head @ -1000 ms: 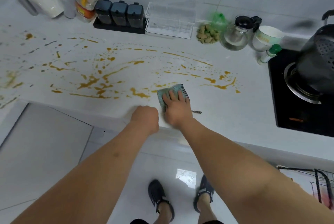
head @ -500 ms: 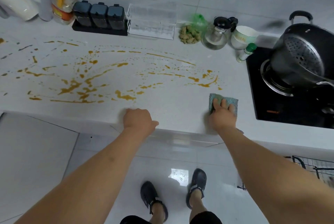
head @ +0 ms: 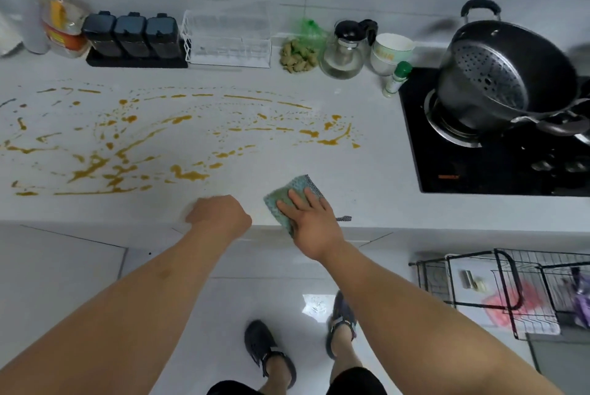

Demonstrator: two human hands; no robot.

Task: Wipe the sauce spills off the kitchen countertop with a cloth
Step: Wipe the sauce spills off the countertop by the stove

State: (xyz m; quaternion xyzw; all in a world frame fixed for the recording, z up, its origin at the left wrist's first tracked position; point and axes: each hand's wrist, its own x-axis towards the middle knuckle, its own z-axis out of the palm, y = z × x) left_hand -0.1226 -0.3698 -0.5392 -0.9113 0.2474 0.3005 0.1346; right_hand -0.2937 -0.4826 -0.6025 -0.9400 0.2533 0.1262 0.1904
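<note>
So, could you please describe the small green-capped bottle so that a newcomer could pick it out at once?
Start at the black hob on the right of the counter. At its back left corner, just off the glass, stands the bottle, in front of a white bowl. It is the only slim white bottle with a green cap; the glass jug beside it is round and black-lidded.

I am standing in a home kitchen. My landmark is the black hob (head: pixel 479 152) set into the white counter (head: pixel 367 171), with a steamer pot (head: pixel 501 75) on its burner. Left of the hob, along the tiled wall, stand bowls (head: pixel 391 53), a glass jug (head: pixel 344 51), a wire rack (head: pixel 228 40), three spice jars (head: pixel 131 34) and an oil bottle (head: pixel 60 11). Brown sauce (head: pixel 95 168) streaks the counter farther left of the hob.
</note>
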